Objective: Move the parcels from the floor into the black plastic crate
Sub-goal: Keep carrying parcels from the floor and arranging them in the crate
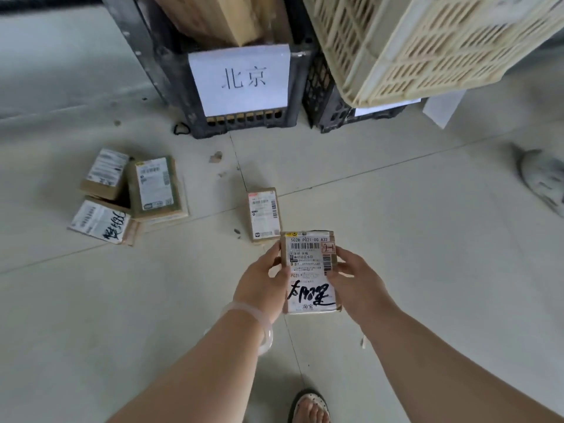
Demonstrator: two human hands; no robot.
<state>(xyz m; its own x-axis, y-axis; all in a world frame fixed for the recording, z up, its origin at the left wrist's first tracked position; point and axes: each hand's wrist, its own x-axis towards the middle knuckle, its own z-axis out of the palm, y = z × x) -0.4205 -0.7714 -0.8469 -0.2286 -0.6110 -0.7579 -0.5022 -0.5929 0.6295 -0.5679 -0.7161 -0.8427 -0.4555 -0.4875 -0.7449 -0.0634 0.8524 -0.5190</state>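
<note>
A pale grey tiled floor point(412, 239) fills most of the view. At the top right, a cream lattice-walled plastic crate point(427, 41) sits tilted on a second dark plastic crate point(323, 96). Just left of these stands the black plastic crate point(241, 125), with brown cardboard pieces point(213, 16) standing inside it. A white paper sheet point(241, 80) printed with 北京 hangs on its front wall.

On the floor at the left, three brown cardboard parcels with white shipping labels lie close together: one at the back point(105, 174), a larger one point(154, 189) beside it, and one marked with black handwriting point(99, 221) in front. A fourth small labelled cardboard parcel point(265, 213) lies alone on the floor near the middle, well apart from the black crate.

Just in front of it, above the floor, is a small cardboard parcel with a white label and bold black marker writing point(309, 270), held label-up between both hands. The left hand point(259, 285) grips its left edge, thumb on the label. The right hand point(357, 282) grips its right edge likewise. A translucent white bangle point(262, 325) circles the left wrist. A sandalled foot point(309, 406) shows at the bottom edge, and a grey shoe point(543, 178) at the right.
</note>
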